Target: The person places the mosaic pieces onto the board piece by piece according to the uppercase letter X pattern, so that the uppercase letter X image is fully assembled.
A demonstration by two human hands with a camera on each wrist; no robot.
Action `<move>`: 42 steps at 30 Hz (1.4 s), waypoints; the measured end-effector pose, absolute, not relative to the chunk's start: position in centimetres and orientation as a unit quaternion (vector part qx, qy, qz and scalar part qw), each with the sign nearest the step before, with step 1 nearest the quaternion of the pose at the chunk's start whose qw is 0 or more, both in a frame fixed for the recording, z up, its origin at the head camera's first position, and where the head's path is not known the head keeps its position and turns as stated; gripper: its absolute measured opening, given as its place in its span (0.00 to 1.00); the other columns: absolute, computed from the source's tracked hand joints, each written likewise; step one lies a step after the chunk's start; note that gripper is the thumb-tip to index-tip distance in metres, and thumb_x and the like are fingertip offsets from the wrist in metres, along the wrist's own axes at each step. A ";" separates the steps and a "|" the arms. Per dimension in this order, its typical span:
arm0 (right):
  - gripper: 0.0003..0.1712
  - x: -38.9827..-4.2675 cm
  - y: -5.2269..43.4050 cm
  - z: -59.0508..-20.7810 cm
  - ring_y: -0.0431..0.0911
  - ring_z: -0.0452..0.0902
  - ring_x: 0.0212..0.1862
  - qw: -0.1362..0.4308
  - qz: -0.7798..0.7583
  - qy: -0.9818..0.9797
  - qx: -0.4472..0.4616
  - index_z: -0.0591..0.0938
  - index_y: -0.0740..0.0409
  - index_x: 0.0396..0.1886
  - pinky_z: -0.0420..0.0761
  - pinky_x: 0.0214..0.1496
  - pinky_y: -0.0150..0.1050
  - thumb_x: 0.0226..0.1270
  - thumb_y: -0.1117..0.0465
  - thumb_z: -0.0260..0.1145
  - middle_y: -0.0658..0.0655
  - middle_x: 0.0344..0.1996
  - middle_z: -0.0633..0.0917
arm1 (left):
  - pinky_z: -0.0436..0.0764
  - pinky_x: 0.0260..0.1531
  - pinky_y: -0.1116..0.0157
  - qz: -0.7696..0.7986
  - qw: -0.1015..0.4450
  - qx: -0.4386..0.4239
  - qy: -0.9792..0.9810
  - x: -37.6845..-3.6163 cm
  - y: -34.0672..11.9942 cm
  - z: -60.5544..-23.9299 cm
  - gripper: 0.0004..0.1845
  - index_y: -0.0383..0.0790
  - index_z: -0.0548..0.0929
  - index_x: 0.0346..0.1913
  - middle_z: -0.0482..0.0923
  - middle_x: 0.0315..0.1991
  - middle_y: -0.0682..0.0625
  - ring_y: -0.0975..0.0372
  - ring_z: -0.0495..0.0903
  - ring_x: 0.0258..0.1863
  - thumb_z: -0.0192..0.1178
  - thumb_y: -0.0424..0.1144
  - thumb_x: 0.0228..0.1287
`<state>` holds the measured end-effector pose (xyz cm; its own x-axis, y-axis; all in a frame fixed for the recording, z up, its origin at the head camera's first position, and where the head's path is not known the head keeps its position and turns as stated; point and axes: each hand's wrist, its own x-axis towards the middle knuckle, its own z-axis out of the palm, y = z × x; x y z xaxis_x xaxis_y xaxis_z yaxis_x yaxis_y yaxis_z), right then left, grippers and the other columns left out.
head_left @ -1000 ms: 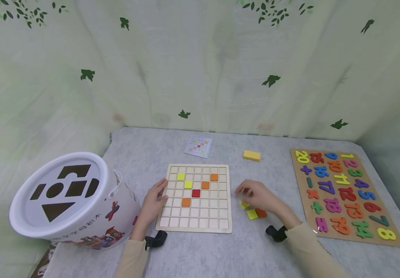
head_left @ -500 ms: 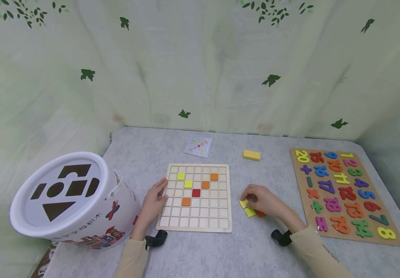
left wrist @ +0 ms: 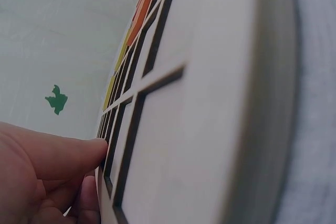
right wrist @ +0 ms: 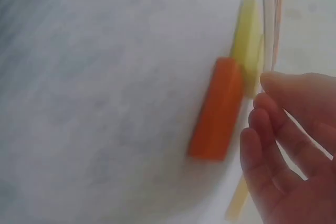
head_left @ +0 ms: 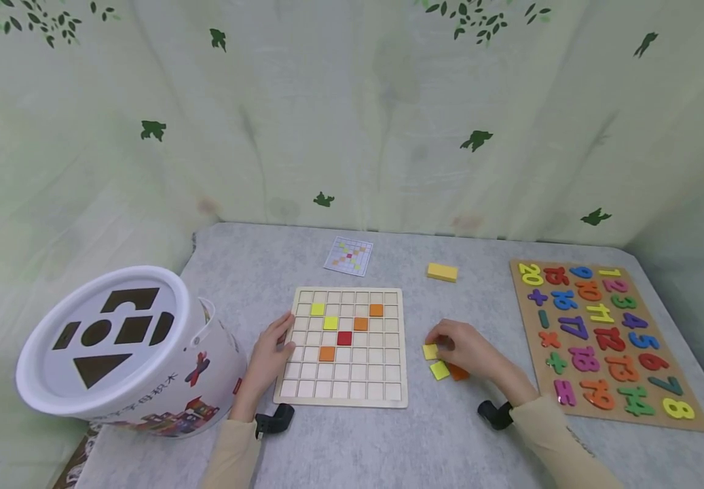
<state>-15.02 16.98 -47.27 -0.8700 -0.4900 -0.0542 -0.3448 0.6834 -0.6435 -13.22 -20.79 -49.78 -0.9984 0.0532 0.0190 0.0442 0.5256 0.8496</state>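
Left hand point(head_left: 269, 358): lower centre of the head view, resting on the left edge of the grid board point(head_left: 344, 397) – fingers fairly straight, thumb lying on the frame, nothing held. The left wrist view shows the thumb point(left wrist: 58, 153) pressed flat on the board's edge.
Right hand point(head_left: 470, 350): right of the board, lower centre-right – fingers curled over a yellow tile point(head_left: 430, 351), fingertips on it; whether it is pinched or only touched, cannot tell. In the right wrist view the fingers point(right wrist: 278, 145) are loosely bent, close beside the loose tiles.
Loose tiles: second yellow tile point(head_left: 440, 370) and orange tile point(head_left: 458, 372) lie on the table just below the hand, touching each other; the orange one is partly hidden by the hand.
Board: seven-by-seven wooden grid, centre of the frame; two yellow, three orange and one red tile point(head_left: 344, 338) set in it.
Card point(head_left: 349, 256): small pattern card above the board, apart from it.
Yellow block point(head_left: 442, 272): upper right of the board, alone.
Bucket point(head_left: 125, 346): white, shape-cut lid, lower left, tilted.
Number puzzle point(head_left: 602, 339): right side, coloured numbers seated in it.
Table point(head_left: 388, 448): grey cloth.
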 end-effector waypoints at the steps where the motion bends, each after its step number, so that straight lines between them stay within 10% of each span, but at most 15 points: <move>1: 0.11 -15.1 16.7 -47.2 0.41 0.74 0.37 0.115 -0.323 0.911 -0.228 0.84 0.55 0.37 0.78 0.43 0.40 0.55 0.71 0.69 0.45 0.34 0.80 | 0.64 0.62 0.51 0.486 0.004 0.028 0.873 -13.2 -20.8 -49.8 0.29 0.25 0.62 0.68 0.55 0.72 0.38 0.46 0.56 0.68 0.54 0.21 0.63; 42: 0.08 -15.1 4.3 -46.6 0.41 0.71 0.39 0.075 -0.255 0.900 -0.345 0.83 0.54 0.37 0.76 0.44 0.35 0.58 0.63 0.72 0.47 0.35 0.80 | 0.63 0.63 0.51 0.484 0.001 0.020 0.875 -13.3 -20.8 -50.0 0.29 0.24 0.63 0.68 0.56 0.71 0.38 0.47 0.55 0.69 0.53 0.20 0.63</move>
